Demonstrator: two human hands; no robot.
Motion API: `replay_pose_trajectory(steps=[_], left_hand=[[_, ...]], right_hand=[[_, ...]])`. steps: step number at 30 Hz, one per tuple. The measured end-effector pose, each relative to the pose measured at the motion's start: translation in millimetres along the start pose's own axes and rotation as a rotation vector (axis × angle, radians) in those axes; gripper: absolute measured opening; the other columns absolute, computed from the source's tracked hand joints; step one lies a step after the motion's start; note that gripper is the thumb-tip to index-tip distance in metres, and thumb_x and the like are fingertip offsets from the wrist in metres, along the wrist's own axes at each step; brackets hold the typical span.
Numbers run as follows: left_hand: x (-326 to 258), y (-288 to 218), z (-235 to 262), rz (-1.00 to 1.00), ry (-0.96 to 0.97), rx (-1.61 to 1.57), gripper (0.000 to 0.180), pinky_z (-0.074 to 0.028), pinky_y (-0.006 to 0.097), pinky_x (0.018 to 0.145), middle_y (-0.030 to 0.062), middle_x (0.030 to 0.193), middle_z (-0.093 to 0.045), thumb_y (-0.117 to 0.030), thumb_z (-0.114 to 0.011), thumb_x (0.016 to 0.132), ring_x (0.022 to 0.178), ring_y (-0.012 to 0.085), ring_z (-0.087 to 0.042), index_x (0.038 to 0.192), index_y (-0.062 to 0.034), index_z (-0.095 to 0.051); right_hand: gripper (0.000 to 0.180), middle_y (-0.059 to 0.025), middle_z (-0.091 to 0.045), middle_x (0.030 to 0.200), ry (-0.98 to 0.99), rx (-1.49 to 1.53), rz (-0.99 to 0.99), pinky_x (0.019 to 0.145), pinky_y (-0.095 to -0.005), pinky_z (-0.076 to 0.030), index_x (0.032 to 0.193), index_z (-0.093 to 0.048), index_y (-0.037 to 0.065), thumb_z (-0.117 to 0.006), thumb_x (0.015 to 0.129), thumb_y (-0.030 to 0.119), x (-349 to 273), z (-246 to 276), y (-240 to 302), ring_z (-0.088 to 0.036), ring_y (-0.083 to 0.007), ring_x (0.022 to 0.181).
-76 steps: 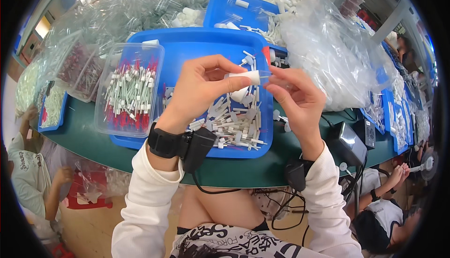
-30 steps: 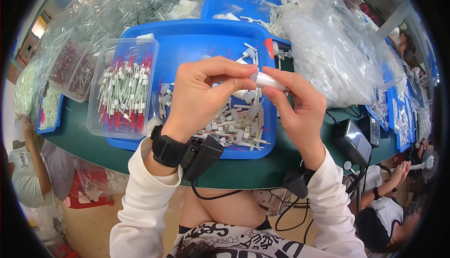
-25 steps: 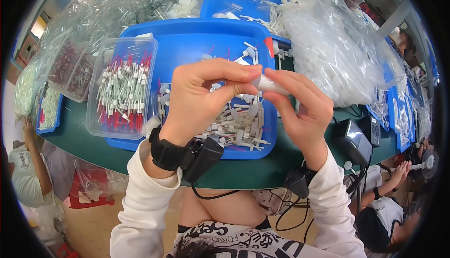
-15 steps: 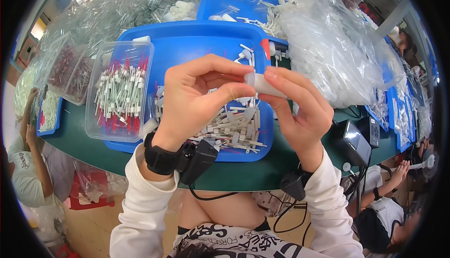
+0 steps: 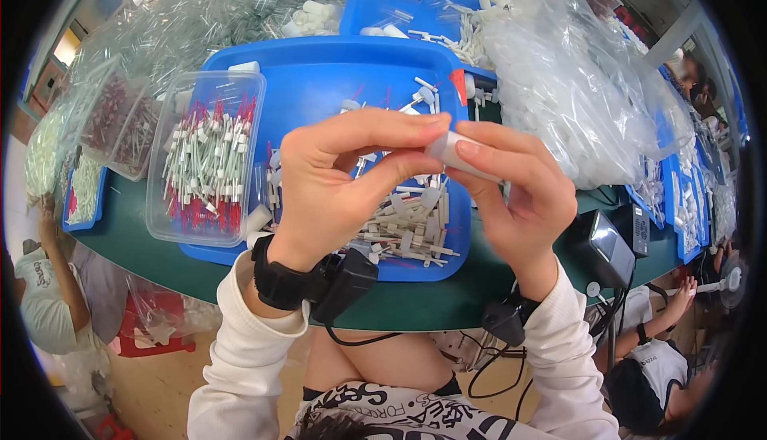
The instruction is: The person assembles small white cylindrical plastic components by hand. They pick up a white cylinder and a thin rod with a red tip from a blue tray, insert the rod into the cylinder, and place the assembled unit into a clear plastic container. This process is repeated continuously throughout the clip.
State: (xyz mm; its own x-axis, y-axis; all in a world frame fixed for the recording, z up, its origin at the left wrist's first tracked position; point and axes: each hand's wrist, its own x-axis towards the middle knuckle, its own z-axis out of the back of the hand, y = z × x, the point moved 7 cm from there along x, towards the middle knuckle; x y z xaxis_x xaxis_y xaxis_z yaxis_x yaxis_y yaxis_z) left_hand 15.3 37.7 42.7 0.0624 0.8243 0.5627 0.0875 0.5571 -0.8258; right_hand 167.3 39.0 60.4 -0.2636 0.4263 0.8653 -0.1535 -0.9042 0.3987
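holding a small white tube (image 5: 449,151) up between both hands over the blue tray (image 5: 319,80). left hand (image 5: 339,180) pinches one end with thumb and fingertips, right hand (image 5: 511,192) grips the other end, fingers wrapped over it. tube sits above the heap of white plastic pieces (image 5: 399,228) in the tray. clear box (image 5: 206,167) of red-tipped white sticks stands on the tray's left part. big clear bag (image 5: 575,96) of white parts to the right on the green worktop (image 5: 128,228). second blue tray (image 5: 383,0) behind. black wrist strap (image 5: 280,276) on left wrist, cable hanging.
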Motion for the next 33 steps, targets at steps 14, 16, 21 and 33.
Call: replay_pose_trajectory(steps=[14, 16, 21, 33], left_hand=[[-0.8, -3.5, 2.5, 0.044, 0.007, -0.007, 0.022, -0.054, 0.031, 0.075, 0.0194, 0.093, -0.063, 0.015, -0.063, 0.070, 0.091, 0.0238, -0.062, 0.089, 0.0046, -0.064], [-0.4, -4.7, 2.3, 0.017, 0.017, -0.008, 0.022, -0.055, 0.029, 0.073, 0.0179, 0.091, -0.064, 0.015, -0.062, 0.070, 0.087, 0.0225, -0.063, 0.089, 0.0044, -0.065], [-2.1, -5.1, 0.6, -0.014, 0.037, -0.003, 0.021, -0.055, 0.028, 0.072, 0.0193, 0.093, -0.063, 0.016, -0.061, 0.072, 0.089, 0.0231, -0.063, 0.089, 0.0047, -0.065], [2.1, 4.8, 4.4, 0.109, -0.047, -0.115, 0.020, -0.053, 0.027, 0.071, 0.0149, 0.088, -0.063, 0.010, -0.066, 0.071, 0.078, 0.0184, -0.063, 0.090, 0.0061, -0.063]], right_hand=[[0.028, -0.0113, -0.066, 0.087, -0.002, 0.081, -0.256, 0.061, -0.0244, -0.049, 0.095, -0.064, -0.002, -0.072, 0.069, 0.000, -7.6, 2.7, -5.5, -0.063, -0.0168, 0.071], [0.029, -0.0116, -0.066, 0.086, -0.015, 0.093, -0.259, 0.061, -0.0247, -0.049, 0.094, -0.064, -0.002, -0.072, 0.067, -0.001, -8.0, 3.1, -4.4, -0.063, -0.0175, 0.070], [0.029, -0.0117, -0.066, 0.086, -0.032, 0.096, -0.180, 0.062, -0.0249, -0.049, 0.093, -0.065, -0.001, -0.073, 0.065, -0.003, -6.1, 2.3, -2.7, -0.063, -0.0187, 0.072], [0.024, -0.0133, -0.065, 0.091, -0.050, 0.063, -0.032, 0.063, -0.0258, -0.052, 0.088, -0.069, 0.006, -0.070, 0.067, -0.006, -2.1, 3.6, -2.3, -0.064, -0.0205, 0.074]])
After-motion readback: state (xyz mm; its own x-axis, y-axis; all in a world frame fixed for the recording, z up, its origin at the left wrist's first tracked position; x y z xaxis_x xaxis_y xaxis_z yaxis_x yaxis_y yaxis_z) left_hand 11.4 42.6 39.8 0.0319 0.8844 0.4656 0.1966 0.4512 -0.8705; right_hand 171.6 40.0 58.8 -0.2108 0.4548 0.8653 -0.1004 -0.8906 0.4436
